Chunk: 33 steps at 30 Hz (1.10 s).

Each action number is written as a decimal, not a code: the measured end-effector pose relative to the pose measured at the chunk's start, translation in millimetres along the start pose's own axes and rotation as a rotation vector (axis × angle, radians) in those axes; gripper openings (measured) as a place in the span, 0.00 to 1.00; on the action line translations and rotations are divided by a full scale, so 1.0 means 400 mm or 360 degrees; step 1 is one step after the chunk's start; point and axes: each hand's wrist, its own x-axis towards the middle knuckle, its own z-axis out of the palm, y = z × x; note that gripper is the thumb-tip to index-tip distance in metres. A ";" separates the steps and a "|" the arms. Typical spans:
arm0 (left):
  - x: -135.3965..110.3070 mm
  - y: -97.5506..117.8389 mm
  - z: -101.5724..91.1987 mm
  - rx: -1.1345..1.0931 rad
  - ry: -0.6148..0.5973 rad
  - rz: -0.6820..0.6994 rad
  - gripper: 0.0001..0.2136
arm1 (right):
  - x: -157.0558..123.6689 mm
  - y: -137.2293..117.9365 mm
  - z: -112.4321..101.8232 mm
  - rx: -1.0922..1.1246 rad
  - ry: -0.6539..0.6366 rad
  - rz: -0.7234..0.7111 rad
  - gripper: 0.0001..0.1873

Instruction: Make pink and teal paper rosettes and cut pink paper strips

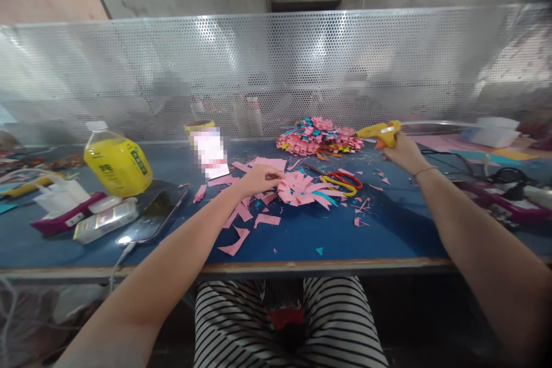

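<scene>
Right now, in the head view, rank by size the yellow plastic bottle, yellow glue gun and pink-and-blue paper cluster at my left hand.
Largest: bottle
Next: paper cluster
Smallest: glue gun

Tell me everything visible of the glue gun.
The glue gun is yellow and plastic-looking, with an orange part below, likely the trigger. The right hand grips its handle, holding it above the table. Its nozzle points left toward the paper flowers; whether they touch is unclear. A long, pale rod extends rightward from its rear.
</scene>
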 end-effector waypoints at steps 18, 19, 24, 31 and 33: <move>0.006 0.024 0.000 0.0029 -0.0025 -0.0178 0.08 | -0.170 -0.205 0.142 0.0140 -0.0063 -0.1268 0.22; 0.006 0.028 -0.001 0.0028 -0.0033 -0.0187 0.08 | -0.169 -0.204 0.144 0.0121 -0.0086 -0.1327 0.22; 0.004 0.046 -0.009 0.0033 -0.0106 -0.0298 0.10 | -0.168 -0.206 0.154 0.0036 -0.0130 -0.1409 0.20; 0.004 0.040 -0.008 0.0010 -0.0125 -0.0347 0.10 | -0.174 -0.213 0.171 -0.0038 -0.0162 -0.1477 0.16; 0.004 0.040 -0.008 0.0006 -0.0113 -0.0350 0.10 | -0.176 -0.217 0.175 -0.0067 -0.0178 -0.1487 0.13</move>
